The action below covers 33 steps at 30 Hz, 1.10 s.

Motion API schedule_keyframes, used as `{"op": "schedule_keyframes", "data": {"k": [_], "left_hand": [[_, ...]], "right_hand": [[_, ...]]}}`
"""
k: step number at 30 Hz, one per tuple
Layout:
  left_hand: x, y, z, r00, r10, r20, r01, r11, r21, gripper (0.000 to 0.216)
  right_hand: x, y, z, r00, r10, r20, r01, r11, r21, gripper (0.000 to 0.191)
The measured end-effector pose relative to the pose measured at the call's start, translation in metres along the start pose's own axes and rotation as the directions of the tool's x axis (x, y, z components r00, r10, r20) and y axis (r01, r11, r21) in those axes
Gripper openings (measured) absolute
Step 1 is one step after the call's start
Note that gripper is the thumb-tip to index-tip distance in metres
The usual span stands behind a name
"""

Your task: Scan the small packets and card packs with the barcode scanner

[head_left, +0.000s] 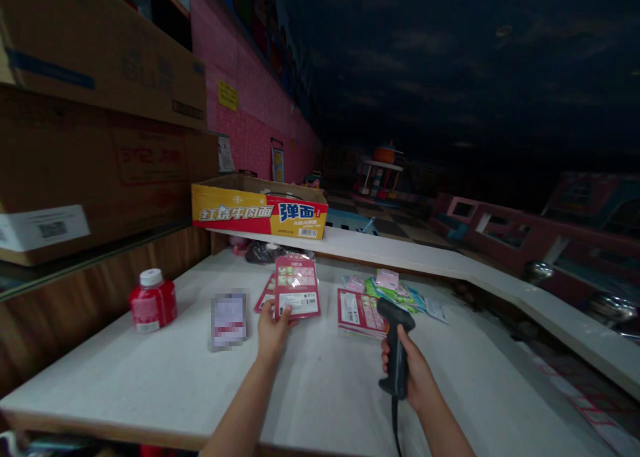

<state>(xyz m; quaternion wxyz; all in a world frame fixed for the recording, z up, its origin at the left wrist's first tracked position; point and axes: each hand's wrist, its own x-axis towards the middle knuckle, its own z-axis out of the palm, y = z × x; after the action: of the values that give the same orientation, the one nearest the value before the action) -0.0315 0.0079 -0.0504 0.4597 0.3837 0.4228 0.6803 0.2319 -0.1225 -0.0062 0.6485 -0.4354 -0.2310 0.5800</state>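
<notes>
Now, your left hand (273,328) pinches the pink packet (298,287) by its lower edge, upright above the white counter (150,370), while your right hand (416,377) is wrapped around the black scanner (396,340) beside it. Such a thin pinch could let the packet tilt or slip.

We read the yellow-and-red carton (260,211): its long side says 红烧牛肉面 in white outlined characters. A blue patch beside that says 弹面, with a white barcode sticker under it. The pink packet (297,287) carries a white barcode label, but its print is too small for us. Red characters on the brown carton (100,170) are too faint to read.
</notes>
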Motion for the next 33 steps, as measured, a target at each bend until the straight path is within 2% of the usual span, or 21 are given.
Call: {"op": "schedule_keyframes", "data": {"k": [4, 8, 19, 33], "left_hand": [[0.0, -0.001, -0.002, 0.999, 0.028, 0.028, -0.026, 0.998, -0.063, 0.064], [-0.002, -0.002, -0.001, 0.999, 0.043, 0.021, -0.042, 0.998, -0.038, 0.064], [-0.008, 0.003, 0.004, 0.998, 0.046, 0.033, -0.048, 0.997, 0.064, 0.045], [-0.009, 0.007, 0.005, 0.999, 0.032, 0.035, -0.035, 0.995, 0.095, 0.046]], "right_hand": [[-0.014, 0.014, 0.041, 0.996, 0.004, 0.087, 0.01, 0.988, -0.155, 0.052], [-0.016, 0.028, 0.058, 0.995, 0.011, 0.095, 0.02, 0.946, -0.324, 0.059], [-0.013, 0.037, 0.064, 0.993, -0.006, 0.116, 0.057, 0.897, -0.439, 0.055], [-0.002, 0.037, 0.072, 0.993, 0.005, 0.119, 0.054, 0.873, -0.485, 0.051]]}}
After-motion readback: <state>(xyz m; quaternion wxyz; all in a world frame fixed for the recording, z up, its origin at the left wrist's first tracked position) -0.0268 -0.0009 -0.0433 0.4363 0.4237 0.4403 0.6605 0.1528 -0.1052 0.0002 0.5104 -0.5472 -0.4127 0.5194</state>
